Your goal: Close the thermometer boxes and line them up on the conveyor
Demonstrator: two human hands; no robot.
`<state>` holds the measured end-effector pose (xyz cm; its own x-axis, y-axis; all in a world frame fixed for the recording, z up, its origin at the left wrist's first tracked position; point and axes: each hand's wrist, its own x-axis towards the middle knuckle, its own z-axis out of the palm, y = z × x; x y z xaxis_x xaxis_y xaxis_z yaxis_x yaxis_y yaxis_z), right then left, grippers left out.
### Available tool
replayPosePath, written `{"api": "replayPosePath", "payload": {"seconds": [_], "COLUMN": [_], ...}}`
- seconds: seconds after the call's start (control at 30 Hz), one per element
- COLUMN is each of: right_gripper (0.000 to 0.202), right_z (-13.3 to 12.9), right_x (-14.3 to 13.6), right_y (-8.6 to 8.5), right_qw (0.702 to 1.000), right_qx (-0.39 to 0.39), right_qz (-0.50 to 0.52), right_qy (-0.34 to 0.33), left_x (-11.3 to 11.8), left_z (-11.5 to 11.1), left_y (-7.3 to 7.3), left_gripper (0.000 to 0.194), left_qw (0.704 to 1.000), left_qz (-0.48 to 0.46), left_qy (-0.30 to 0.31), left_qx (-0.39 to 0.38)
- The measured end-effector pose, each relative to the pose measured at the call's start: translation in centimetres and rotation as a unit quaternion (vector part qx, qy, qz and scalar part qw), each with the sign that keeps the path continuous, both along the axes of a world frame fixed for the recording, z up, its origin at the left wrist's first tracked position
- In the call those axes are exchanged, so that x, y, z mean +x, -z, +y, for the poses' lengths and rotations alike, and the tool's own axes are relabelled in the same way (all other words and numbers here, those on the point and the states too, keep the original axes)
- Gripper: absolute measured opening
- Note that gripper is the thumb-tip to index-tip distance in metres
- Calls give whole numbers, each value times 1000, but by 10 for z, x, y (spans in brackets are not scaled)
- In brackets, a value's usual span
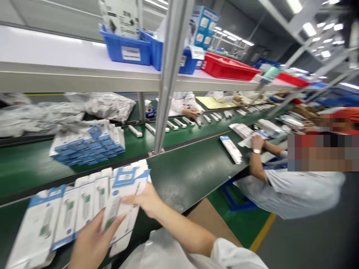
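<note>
Over by the near edge of the bench [182,183], a white-and-blue pack [116,193] was in hand, tilted, just at the right end of a row of packs [67,213]. The right hand [146,200] had it by the upper right side, thumb flat across the front and the other fingers mostly hidden behind, so yeah, pretty much closed on it. The left hand [94,235] was down at the pack's lower left, thumb and forefinger a fair bit apart; honestly couldn't tell if it was gripping or just touching. Past the bench, a pile [86,145] of similar packs sat on the green belt [140,146], with white sticks [180,123] lined up farther along. Off to the right, a co-worker's hand [256,142] was on some other packaging, near a few loose packs [231,149]. Up top, the shelf [56,61] had blue bins [125,48] and a red bin [227,68], with a metal post [168,74] in front.
</note>
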<state>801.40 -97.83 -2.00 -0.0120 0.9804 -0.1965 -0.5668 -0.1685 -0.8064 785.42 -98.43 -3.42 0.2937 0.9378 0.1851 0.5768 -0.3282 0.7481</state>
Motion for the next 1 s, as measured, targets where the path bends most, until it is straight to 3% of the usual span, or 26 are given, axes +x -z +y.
{"api": "replayPosePath", "payload": {"seconds": [0.07, 0.13, 0.27, 0.37, 0.47, 0.6, 0.73, 0.9, 1.0], "right_gripper": [43, 43, 45, 40, 29, 28, 35, 39, 45], "right_z": [-1, -1, -4, -11, -18, -25, -26, -23, -23], "right_x": [1, 0, -4, -4, -1, 1, -4, -6, -4], "right_y": [1, 1, 0, 0, 1, 1, 2, 4, 3], "right_qw": [999, 994, 984, 973, 962, 941, 923, 930, 926], "right_qx": [-1, 14, 17, 23, 90, 206, 250, 220, 233], "right_qz": [-23, -30, -21, -56, -135, -233, -254, -247, -248], "right_qy": [45, 100, 176, 223, 217, 134, 144, 156, 160], "left_x": [13, 26, 44, 47, 40, 32, 38, 48, 46], "left_z": [-3, -4, -11, -22, -26, -13, -3, -9, -13], "left_y": [5, 13, 28, 30, 22, -6, -31, -32, -29], "left_gripper": [27, 38, 72, 75, 68, 55, 36, 27, 31], "left_qw": [996, 983, 974, 983, 984, 928, 896, 871, 898], "left_qz": [-9, -4, 25, -10, -141, -336, -387, -443, -424], "left_qy": [3, 12, 9, 51, 101, 117, 114, 53, 52], "left_qx": [87, 185, 224, 175, 50, -111, -183, -205, -103]}}
